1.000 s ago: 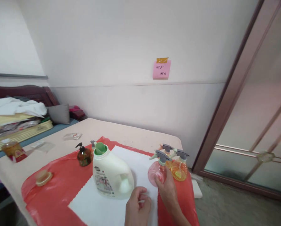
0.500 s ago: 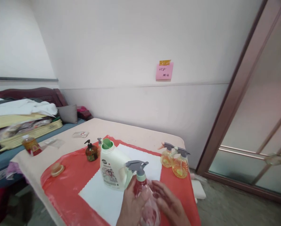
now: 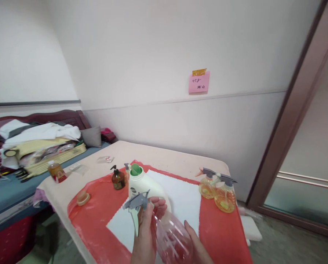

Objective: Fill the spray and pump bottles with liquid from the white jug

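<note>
While its round body leans back toward the wearer, the pink spray bottle (image 3: 175,240) is held tilted above the desk (image 3: 164,156), in front of the white jug (image 3: 150,183), with its grey spray head (image 3: 138,201) pointing up and to the left. The left hand (image 3: 145,234) has its fingers bent loosely around the neck, the thumb on the near side and fingertips showing beyond it. The right hand (image 3: 198,245) lies against the right side of the body; most of its fingers are hidden behind the plastic, so how far they close cannot be told.

The see-through wall looks thin and smooth, so the bottle is probably light, slightly springy under a squeeze and slippery if wet; how much it contains is unclear. The neck, just below the head, seems the firmest place to grip, with a palm supporting the wide body. The pale green trigger (image 3: 135,222) is likely to give under pressure, and the slim head looks the most fragile part.
</note>
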Demonstrator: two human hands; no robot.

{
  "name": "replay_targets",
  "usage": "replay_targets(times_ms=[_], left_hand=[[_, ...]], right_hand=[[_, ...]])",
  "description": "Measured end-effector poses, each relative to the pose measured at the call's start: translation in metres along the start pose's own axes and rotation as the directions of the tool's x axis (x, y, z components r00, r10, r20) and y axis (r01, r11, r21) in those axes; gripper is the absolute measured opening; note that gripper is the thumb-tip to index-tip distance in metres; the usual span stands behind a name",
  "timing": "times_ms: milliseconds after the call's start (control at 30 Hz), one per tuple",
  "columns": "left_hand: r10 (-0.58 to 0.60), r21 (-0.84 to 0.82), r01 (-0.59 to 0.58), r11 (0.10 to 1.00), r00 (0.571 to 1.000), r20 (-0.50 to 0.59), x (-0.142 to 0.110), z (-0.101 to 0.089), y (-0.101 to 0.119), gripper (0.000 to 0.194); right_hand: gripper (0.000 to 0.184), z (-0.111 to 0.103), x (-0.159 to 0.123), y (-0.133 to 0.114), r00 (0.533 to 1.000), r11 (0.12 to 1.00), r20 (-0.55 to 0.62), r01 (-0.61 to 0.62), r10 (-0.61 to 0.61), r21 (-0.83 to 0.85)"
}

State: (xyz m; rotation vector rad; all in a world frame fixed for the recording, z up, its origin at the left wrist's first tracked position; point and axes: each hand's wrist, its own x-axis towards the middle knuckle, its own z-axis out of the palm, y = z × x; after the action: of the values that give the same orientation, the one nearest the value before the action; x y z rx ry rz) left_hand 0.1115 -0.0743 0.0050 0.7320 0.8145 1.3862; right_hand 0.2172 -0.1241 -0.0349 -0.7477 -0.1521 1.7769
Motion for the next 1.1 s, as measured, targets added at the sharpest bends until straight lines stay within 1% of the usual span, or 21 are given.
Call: replay_targets(times_ms=[100,200,233,300,367,433,467,500,533,567,600,667,700,733,800,867,900,933,1000,1067,1100], left_hand=[[-0.019,-0.044,0.018,0.999,1.0,-0.021,0.001,0.0,0.002,0.04],[-0.004,-0.035,0.004,0.999,1.0,0.001,0.0,-0.001,0.005,0.038],[0.002,-0.025,-0.002,1.0,1.0,-0.003,0.001,-0.001,0.006,0.038],[0.003,-0.008,-0.003,1.0,0.999,-0.032,0.002,-0.003,0.007,0.037],[-0.004,-0.002,0.004,1.0,0.998,-0.067,0.004,-0.005,0.007,0.037],[0.0,0.008,0.0,1.0,0.997,-0.081,0.007,-0.006,0.006,0.039],[0.012,0.018,-0.011,1.0,0.996,-0.084,0.007,-0.007,0.006,0.039],[0.026,0.025,-0.024,0.999,0.996,-0.083,0.008,-0.007,0.006,0.04],[0.039,0.026,-0.037,0.999,0.996,-0.079,0.008,-0.008,0.005,0.039],[0.052,0.018,-0.05,0.999,0.996,-0.077,0.007,-0.008,0.005,0.038],[0.06,0.01,-0.059,0.998,0.996,-0.073,0.007,-0.009,0.005,0.037],[0.069,0.004,-0.069,0.998,0.996,-0.064,0.007,-0.01,0.005,0.036],[0.073,0.009,-0.073,0.997,0.995,-0.061,0.007,-0.01,0.006,0.036],[0.082,0.019,-0.081,0.997,0.995,-0.062,0.007,-0.011,0.006,0.036],[0.108,0.04,-0.105,0.994,0.992,-0.071,0.009,-0.012,0.008,0.038],[0.125,0.047,-0.122,0.991,0.989,-0.082,0.01,-0.013,0.009,0.039],[0.127,0.042,-0.123,0.991,0.988,-0.085,0.011,-0.013,0.009,0.039],[0.124,0.033,-0.121,0.992,0.988,-0.088,0.012,-0.013,0.009,0.039],[0.119,0.009,-0.118,0.993,0.989,-0.089,0.012,-0.011,0.009,0.037],[0.119,-0.005,-0.12,0.993,0.989,-0.087,0.012,-0.01,0.01,0.035],[0.12,-0.005,-0.12,0.993,0.989,-0.086,0.012,-0.009,0.01,0.034]], right_hand=[[0.057,-0.009,0.009,0.005,0.998,0.997,0.047,-0.052,0.05,0.053],[0.06,-0.014,0.01,0.006,0.999,0.999,0.036,-0.019,0.017,0.038],[0.06,-0.014,0.009,0.006,0.999,0.999,0.024,0.031,-0.03,-0.033],[0.061,-0.016,0.006,0.007,0.976,0.946,0.02,0.215,-0.217,-0.243],[0.068,-0.018,0.005,0.01,0.904,0.807,0.045,0.4,-0.424,-0.434],[0.08,-0.021,0.008,0.013,0.833,0.705,0.074,0.509,-0.549,-0.494],[0.083,-0.023,0.011,0.013,0.828,0.71,0.07,0.518,-0.557,-0.477],[0.082,-0.025,0.014,0.013,0.855,0.762,0.05,0.484,-0.515,-0.431],[0.081,-0.027,0.018,0.012,0.908,0.841,0.025,0.397,-0.418,-0.367],[0.081,-0.029,0.021,0.01,0.965,0.919,0.014,0.254,-0.262,-0.301],[0.082,-0.031,0.024,0.007,0.996,0.966,0.025,0.091,-0.087,-0.244],[0.086,-0.033,0.025,0.003,0.977,0.968,0.106,-0.161,0.184,-0.19],[0.084,-0.033,0.024,0.002,0.962,0.965,0.157,-0.194,0.222,-0.176],[0.077,-0.032,0.021,0.001,0.961,0.975,0.197,-0.164,0.192,-0.146],[0.064,-0.029,0.015,0.002,0.975,0.998,0.223,0.004,0.01,-0.064],[0.071,-0.027,0.012,0.002,0.966,0.983,0.197,0.178,-0.168,-0.036],[0.074,-0.026,0.011,0.002,0.964,0.975,0.164,0.219,-0.21,-0.037],[0.073,-0.025,0.012,0.002,0.972,0.978,0.128,0.205,-0.199,-0.04],[0.07,-0.025,0.013,0.0,0.994,0.998,0.1,0.045,-0.04,-0.041],[0.078,-0.024,0.013,-0.001,0.977,0.987,0.147,-0.147,0.155,-0.07],[0.081,-0.023,0.011,-0.001,0.96,0.976,0.185,-0.197,0.212,-0.096]])
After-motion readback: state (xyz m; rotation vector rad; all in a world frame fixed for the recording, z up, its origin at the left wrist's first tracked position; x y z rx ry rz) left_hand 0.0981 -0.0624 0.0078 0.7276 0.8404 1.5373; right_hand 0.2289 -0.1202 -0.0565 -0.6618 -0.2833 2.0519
